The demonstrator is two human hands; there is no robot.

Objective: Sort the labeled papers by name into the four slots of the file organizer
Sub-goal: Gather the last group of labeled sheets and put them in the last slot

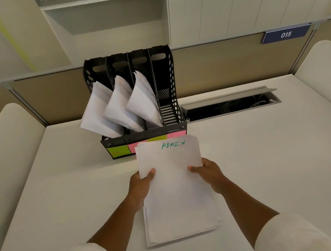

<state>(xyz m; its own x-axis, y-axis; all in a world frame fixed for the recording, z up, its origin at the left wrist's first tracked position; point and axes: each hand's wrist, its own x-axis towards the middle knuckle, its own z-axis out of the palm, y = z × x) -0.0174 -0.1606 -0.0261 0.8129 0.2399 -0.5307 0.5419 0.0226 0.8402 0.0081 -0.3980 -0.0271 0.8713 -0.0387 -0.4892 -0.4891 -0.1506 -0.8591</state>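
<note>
A stack of white papers [174, 190], its top sheet marked "ADMIN" in green, is held above the desk in front of me. My left hand [141, 182] grips its left edge with the thumb on top. My right hand [207, 172] grips its right edge the same way. Behind it stands a black four-slot file organizer [174, 95]. Its three left slots each hold a leaning bundle of papers [117, 108]. The rightmost slot [168, 112] has no paper in it. Green and pink sticky labels [119, 151] line the organizer's front; the stack hides part of them.
The white desk [268, 165] stretches around the papers. An open cable tray [230, 103] lies to the right of the organizer. Padded partitions stand at the left and right sides, and a blue "015" sign [285, 34] hangs on the back divider.
</note>
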